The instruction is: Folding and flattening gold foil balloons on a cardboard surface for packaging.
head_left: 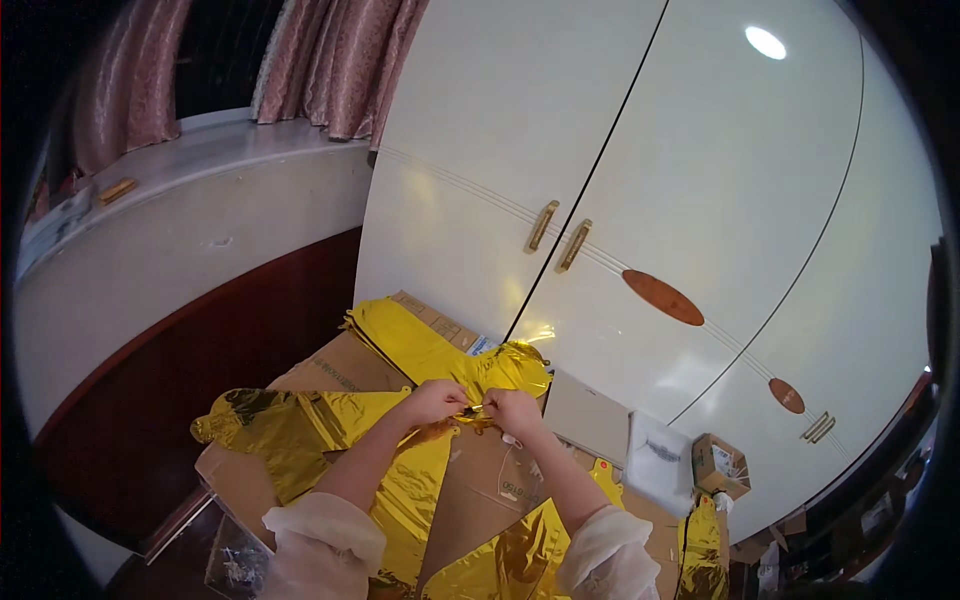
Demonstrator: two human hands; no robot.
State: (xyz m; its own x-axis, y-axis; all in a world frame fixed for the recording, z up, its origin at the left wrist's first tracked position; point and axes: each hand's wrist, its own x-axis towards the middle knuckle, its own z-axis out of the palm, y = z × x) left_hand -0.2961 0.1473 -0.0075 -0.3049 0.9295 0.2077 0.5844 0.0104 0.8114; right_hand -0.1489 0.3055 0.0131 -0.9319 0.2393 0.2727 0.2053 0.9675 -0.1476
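Several flat, shiny gold foil balloons lie over brown cardboard. My left hand [438, 402] and my right hand [510, 412] come close together at the middle, fingers pinched on the lower edge of a gold foil balloon [420, 338]. Its far end reaches up and to the left, while a crumpled part bulges beyond my right hand. The exact bit between my fingertips is too small to make out. Left of my left forearm spreads another foil piece [290, 435]. One more foil balloon [510, 560] lies between my forearms near the lower edge.
Cardboard [480, 480] forms the work surface. At its right stand a white tray [655, 455] and a small open box [722, 465]. Gold foil [703, 550] hangs below that box. A white cabinet [500, 130] rises behind; a windowsill [240, 145] with pink curtains is at left.
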